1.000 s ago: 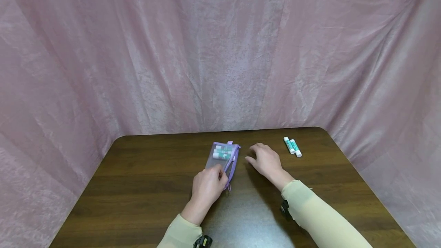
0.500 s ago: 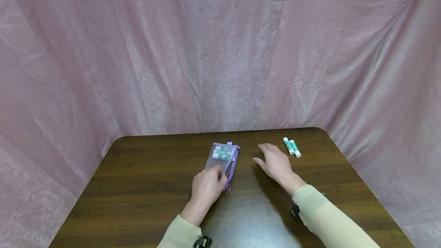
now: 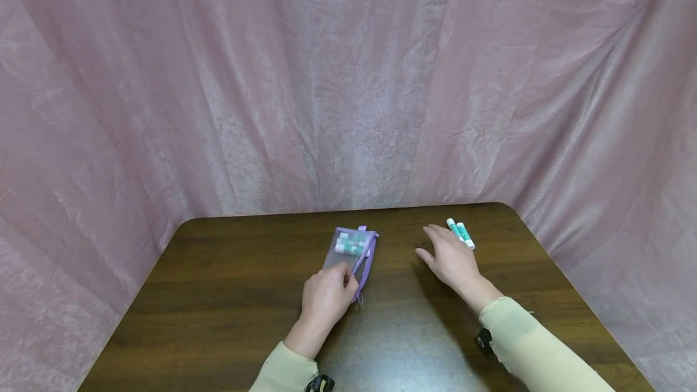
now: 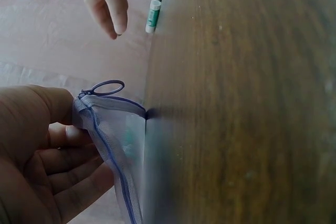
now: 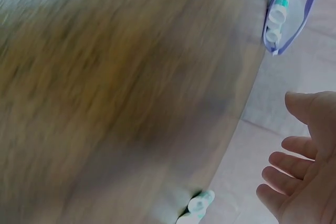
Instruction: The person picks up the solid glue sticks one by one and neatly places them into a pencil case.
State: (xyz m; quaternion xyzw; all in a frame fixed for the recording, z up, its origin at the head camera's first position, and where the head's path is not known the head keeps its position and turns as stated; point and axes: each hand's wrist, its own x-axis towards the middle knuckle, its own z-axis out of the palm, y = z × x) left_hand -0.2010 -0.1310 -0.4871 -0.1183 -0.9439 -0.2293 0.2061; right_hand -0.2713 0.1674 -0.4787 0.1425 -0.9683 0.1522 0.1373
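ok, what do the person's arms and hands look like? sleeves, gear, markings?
Left sleeve and right sleeve: long, pale yellow-green, no print visible. Black wrist gear on each: left device has a yellowish mark, right device looks plain. Left hand and right hand ungloved.

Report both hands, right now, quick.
Left hand: closed, pinching the corner of the mesh pouch by its zipper pull.
Right hand: open, holding nothing, near two white-and-green tubes.
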